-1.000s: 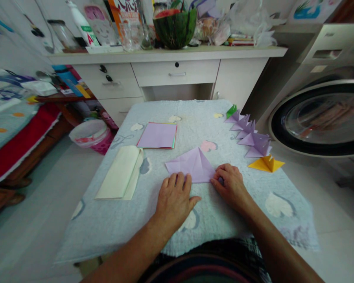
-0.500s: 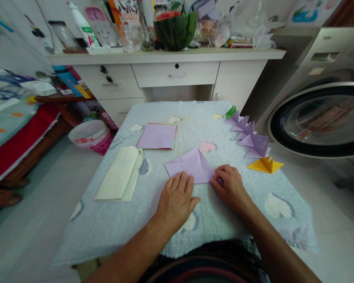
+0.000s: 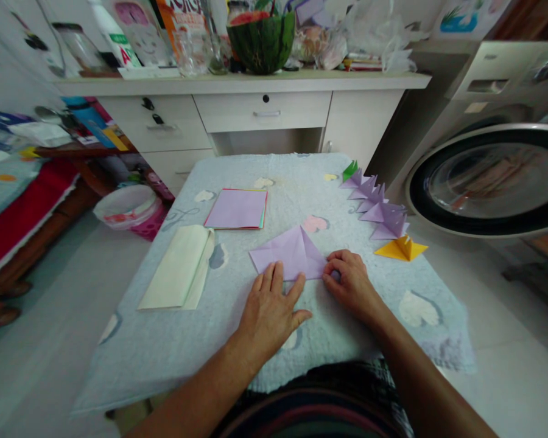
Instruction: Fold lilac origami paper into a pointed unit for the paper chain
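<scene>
A lilac paper folded into a triangle [image 3: 290,252] lies on the pale blue cloth of the table [image 3: 173,340]. My left hand [image 3: 269,307] lies flat with its fingertips pressing the paper's near edge. My right hand [image 3: 349,283] has its fingers curled and pinches the paper's right corner against the cloth.
A stack of coloured square sheets [image 3: 237,208] and a folded cream cloth [image 3: 178,267] lie to the left. A row of folded lilac pieces [image 3: 377,204], one green, one yellow [image 3: 399,248], runs along the right edge. Beyond stand a desk [image 3: 265,112], a washing machine [image 3: 488,176] and a bucket [image 3: 123,210].
My left hand has slid a little forward onto the paper's near edge. The right hand stays on the right corner. The view has shifted slightly.
</scene>
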Motion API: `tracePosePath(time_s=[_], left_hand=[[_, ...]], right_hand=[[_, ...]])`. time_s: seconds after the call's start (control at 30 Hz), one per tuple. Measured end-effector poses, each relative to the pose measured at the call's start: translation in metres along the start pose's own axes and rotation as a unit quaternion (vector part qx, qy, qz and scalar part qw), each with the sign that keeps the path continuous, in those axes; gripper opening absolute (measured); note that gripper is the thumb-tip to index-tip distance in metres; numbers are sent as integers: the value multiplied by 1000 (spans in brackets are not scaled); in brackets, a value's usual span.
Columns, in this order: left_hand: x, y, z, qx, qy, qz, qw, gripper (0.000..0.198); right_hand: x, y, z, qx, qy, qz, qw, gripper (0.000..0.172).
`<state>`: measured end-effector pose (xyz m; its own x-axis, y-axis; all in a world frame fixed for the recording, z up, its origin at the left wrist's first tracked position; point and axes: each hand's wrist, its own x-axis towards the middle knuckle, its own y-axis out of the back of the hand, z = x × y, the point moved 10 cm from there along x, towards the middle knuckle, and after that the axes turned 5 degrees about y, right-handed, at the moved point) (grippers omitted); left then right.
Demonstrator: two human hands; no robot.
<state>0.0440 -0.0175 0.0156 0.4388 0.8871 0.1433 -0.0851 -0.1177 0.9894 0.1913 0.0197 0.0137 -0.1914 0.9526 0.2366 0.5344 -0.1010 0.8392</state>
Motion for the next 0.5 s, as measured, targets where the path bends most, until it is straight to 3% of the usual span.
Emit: tracePosePath(time_s=[0.5], left_hand=[[0,0,0,-6,7,-1,1000,66]], right_hand=[[0,1,2,4,-4,8,1000,8]])
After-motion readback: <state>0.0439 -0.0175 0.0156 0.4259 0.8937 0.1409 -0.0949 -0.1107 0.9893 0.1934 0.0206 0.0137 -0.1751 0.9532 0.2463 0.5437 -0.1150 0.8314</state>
